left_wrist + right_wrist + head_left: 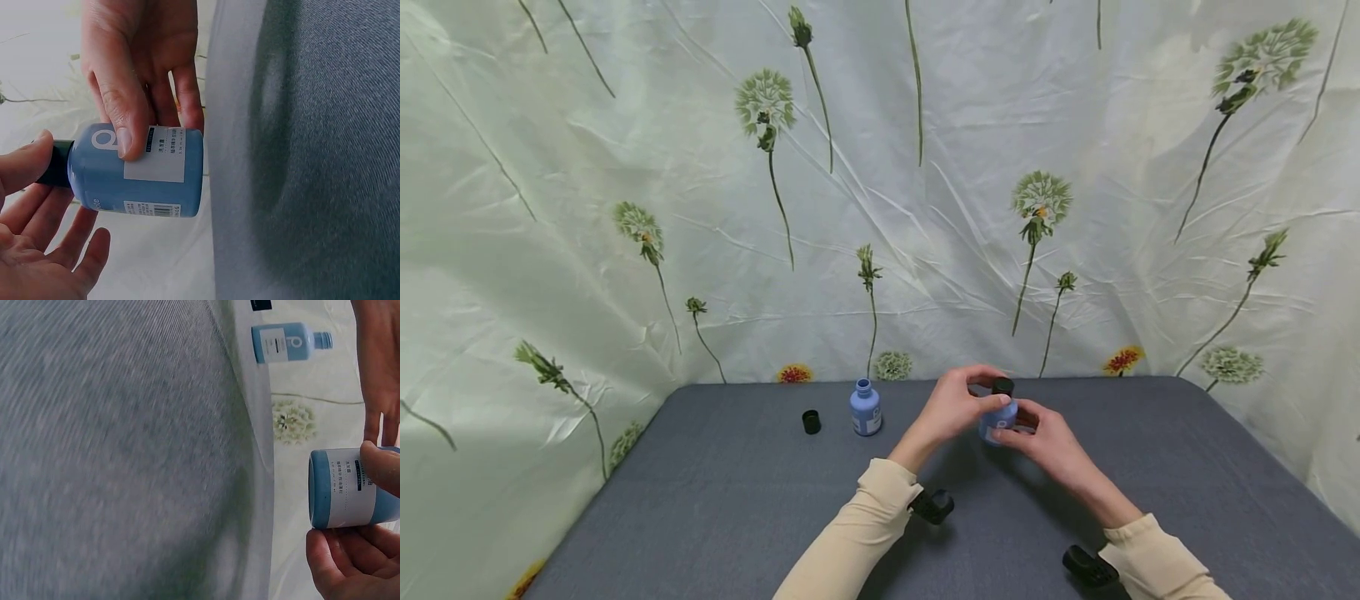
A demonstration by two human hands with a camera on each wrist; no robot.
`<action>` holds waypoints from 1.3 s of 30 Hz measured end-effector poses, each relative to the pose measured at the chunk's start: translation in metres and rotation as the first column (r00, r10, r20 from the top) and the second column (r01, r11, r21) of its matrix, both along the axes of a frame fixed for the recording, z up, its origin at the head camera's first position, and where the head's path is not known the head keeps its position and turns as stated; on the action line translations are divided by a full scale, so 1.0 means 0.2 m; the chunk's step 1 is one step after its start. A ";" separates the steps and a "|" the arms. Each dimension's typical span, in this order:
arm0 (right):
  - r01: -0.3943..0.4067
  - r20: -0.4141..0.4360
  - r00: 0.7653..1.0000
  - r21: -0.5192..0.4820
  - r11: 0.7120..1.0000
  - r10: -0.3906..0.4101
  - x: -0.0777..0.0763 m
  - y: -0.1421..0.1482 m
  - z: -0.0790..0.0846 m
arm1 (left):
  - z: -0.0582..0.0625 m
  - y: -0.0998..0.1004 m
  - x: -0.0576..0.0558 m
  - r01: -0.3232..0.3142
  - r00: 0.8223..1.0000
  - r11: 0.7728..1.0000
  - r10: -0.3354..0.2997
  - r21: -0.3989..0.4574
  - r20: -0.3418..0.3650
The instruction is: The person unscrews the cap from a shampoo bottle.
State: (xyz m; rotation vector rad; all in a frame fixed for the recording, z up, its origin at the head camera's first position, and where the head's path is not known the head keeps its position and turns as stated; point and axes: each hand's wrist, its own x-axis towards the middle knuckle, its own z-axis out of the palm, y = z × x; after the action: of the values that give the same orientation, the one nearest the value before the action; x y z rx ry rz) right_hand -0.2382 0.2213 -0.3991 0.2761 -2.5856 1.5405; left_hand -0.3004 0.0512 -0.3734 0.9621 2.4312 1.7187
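Grey table [715, 508], flower-printed sheet [925, 217] behind

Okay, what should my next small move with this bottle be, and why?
Probably twist the black cap with your left hand, which pinches it while your right hand holds the blue bottle. The other bottle stands open, so loosening seems likelier than tightening.

“洗发露” [161, 142] on held bottle [134, 172], barcode [161, 210] alongside
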 end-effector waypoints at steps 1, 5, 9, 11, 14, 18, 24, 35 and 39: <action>-0.004 0.000 1.000 -0.006 1.000 0.004 0.00 -0.01 0.00 | 0.00 -0.01 0.00 0.000 1.000 1.000 0.000 0.000 -0.004; -0.028 -0.001 1.000 -0.028 0.999 0.028 0.01 -0.04 0.00 | 0.01 -0.05 0.01 -0.001 1.000 1.000 0.001 0.007 -0.004; -0.061 -0.010 0.998 -0.055 0.997 0.061 0.02 -0.07 0.00 | 0.01 -0.08 0.02 -0.007 1.000 1.000 0.007 0.006 0.001; -0.066 -0.005 0.998 -0.071 0.995 0.066 0.02 -0.08 -0.01 | 0.01 -0.10 0.02 -0.006 1.000 1.000 0.006 0.001 0.001; -0.063 0.001 0.998 -0.091 0.994 0.063 0.02 -0.11 -0.01 | 0.02 -0.13 0.03 -0.005 1.000 1.000 0.005 -0.010 0.004; -0.052 -0.006 0.999 -0.084 0.995 0.052 0.03 -0.14 0.00 | 0.03 -0.16 0.04 -0.012 1.000 1.000 0.012 -0.016 0.006; -0.018 -0.002 1.000 -0.064 0.998 0.018 0.04 -0.20 0.00 | 0.03 -0.21 0.06 -0.030 1.000 0.999 0.030 -0.012 -0.003; 0.003 0.028 1.000 -0.081 0.997 -0.001 0.04 -0.30 -0.01 | 0.10 -0.31 0.16 -0.071 0.997 0.997 0.072 -0.017 0.034; 0.014 0.032 0.999 -0.088 0.996 -0.011 0.03 -0.33 -0.01 | 0.10 -0.33 0.16 -0.084 0.996 0.996 0.084 -0.025 0.015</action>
State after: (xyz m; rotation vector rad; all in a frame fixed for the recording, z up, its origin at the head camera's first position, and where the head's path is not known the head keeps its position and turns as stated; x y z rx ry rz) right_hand -0.2314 0.1560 -0.4005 0.2280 -2.5291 1.6620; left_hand -0.2683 -0.0156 -0.3539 0.8519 2.5104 1.7101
